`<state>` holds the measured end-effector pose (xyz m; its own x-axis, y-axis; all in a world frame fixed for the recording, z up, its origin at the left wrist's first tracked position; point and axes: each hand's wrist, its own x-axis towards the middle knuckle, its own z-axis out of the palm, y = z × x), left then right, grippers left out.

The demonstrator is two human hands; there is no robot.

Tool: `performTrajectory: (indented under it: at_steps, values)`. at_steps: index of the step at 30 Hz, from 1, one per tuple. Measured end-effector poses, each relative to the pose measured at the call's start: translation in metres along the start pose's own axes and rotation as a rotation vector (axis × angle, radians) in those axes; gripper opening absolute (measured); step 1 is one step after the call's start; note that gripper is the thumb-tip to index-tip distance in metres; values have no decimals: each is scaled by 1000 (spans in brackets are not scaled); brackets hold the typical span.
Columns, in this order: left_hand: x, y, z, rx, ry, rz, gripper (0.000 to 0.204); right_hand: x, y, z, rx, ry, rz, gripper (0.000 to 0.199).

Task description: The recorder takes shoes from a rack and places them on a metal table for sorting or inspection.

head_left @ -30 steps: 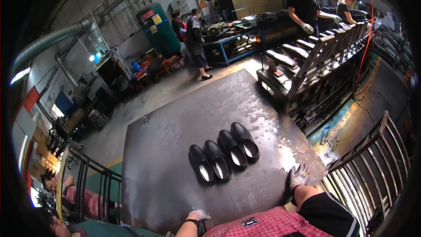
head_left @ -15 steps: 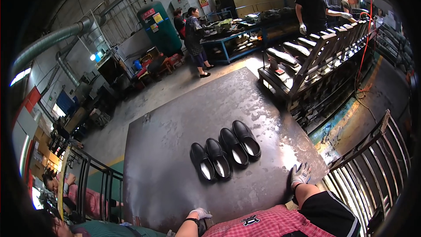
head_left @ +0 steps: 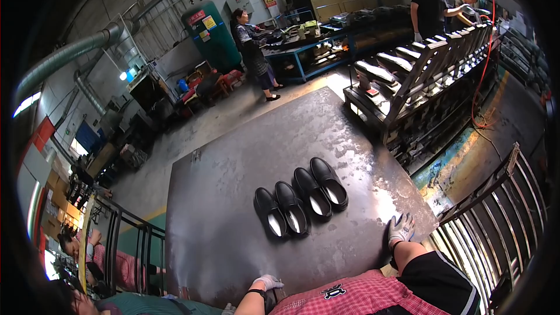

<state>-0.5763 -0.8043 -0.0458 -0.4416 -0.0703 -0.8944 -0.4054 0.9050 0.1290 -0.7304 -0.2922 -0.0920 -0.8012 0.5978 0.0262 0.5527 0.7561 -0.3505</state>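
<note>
Two pairs of black slip-on shoes stand side by side on a dark metal table: a left pair and a right pair, with pale insoles showing. My right hand, in a whitish glove, lies on the table's near right corner with fingers spread, holding nothing. At the near edge rests my left hand, also gloved, its fingers stretched out along the metal and nothing seen in them. Both hands are apart from the shoes; the left pair is nearest to my left hand.
Beyond the table's right corner runs a machine with a row of shoe-shaped forms; two people work behind it. A metal railing curves at the right. Another person stands by a blue workbench. People sit close at the lower left.
Both my hands and the shoes stay in place. Behind the machine, the nearer co-worker has shifted right and turned, arm raised. The person at the blue bench has moved slightly left.
</note>
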Motion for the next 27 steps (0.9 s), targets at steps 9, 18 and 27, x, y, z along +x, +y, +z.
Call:
performTrajectory:
  at_steps: [9, 18, 27]
  values:
    - [-4, 3, 0, -24, 7, -3, 61, -2, -2, -4, -10, 2, 11, 59]
    - [-10, 4, 1, -43, 25, 1, 60, 1, 1, 5, -36, 14, -3, 59]
    - [-5, -2, 8, -53, 58, 11, 61, 0, -4, -7, -18, -13, -3, 60]
